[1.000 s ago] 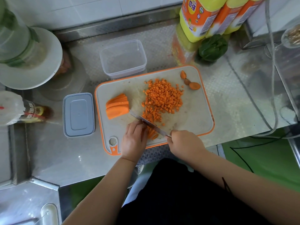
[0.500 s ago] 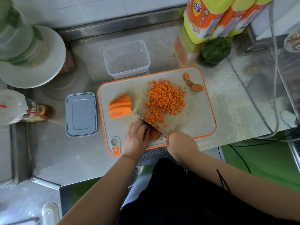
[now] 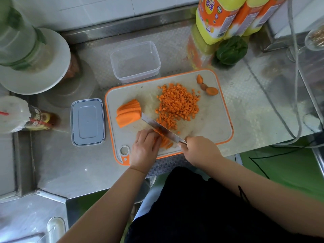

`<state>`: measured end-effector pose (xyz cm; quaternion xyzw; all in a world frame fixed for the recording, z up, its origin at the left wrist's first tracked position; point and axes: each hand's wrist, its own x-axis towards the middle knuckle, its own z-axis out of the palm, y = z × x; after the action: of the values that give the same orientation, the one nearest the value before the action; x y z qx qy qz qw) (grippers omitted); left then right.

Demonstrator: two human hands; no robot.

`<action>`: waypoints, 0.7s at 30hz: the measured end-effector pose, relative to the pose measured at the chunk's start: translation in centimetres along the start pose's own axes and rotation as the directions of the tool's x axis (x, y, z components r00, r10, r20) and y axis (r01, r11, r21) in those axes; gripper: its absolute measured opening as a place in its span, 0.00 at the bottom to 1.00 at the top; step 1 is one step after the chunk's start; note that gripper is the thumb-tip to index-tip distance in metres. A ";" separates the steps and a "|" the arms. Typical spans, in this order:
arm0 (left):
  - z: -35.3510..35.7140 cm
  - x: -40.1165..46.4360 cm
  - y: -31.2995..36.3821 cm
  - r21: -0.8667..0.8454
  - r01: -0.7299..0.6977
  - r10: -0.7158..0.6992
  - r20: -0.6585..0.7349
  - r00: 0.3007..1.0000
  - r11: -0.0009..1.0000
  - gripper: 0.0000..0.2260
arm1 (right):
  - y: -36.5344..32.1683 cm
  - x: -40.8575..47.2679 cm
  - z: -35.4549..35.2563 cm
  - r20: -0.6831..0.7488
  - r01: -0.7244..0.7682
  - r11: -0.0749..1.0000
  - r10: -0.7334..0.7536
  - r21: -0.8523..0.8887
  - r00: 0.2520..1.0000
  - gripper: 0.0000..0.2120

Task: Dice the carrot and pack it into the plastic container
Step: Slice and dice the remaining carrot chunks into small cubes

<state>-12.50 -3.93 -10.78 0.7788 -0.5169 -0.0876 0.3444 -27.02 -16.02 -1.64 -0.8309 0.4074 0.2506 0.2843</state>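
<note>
On the orange-rimmed cutting board [image 3: 215, 120] lies a heap of diced carrot [image 3: 177, 106]. A stack of carrot slices [image 3: 128, 113] sits at the board's left, and carrot ends [image 3: 208, 86] lie at its far right corner. My left hand [image 3: 145, 148] holds down a bundle of carrot strips [image 3: 165, 143] near the front edge, fingers curled over them. My right hand [image 3: 199, 149] grips the handle of a knife [image 3: 159, 127], whose blade lies across the strips beside my left fingers. The clear plastic container [image 3: 135, 62] stands empty behind the board.
A grey lid [image 3: 87, 121] lies left of the board. Yellow bottles [image 3: 228, 16] and a green vegetable [image 3: 231, 50] stand at the back right. A white plate [image 3: 57, 67] and a bottle [image 3: 24, 116] are at the left. A cable [image 3: 296, 85] runs along the right.
The knife has kept chopping at the carrot strips under my left hand, and the blade has shifted slightly toward my left fingers. The rest of the board is unchanged.
</note>
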 end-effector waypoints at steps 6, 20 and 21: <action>0.3 -0.3 -0.3 0.001 0.017 -0.017 0.033 0.999 1.000 0.10 | -0.6 -0.6 0.6 -0.008 -0.015 1.000 0.015 0.004 1.000 0.12; 0.8 -0.4 -0.9 0.034 -0.065 0.065 -0.004 0.998 0.997 0.09 | -1.0 1.4 1.0 0.048 -0.020 1.000 0.019 0.021 0.999 0.17; 0.7 -0.4 -0.8 0.044 -0.065 0.065 -0.004 0.998 0.997 0.09 | -0.8 1.9 0.6 0.053 -0.025 0.999 0.023 0.035 0.998 0.18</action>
<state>-12.44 -3.70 -11.95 0.7692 -0.5429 -0.0628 0.3312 -25.47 -16.17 -3.08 -0.8138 0.4141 0.2684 0.3068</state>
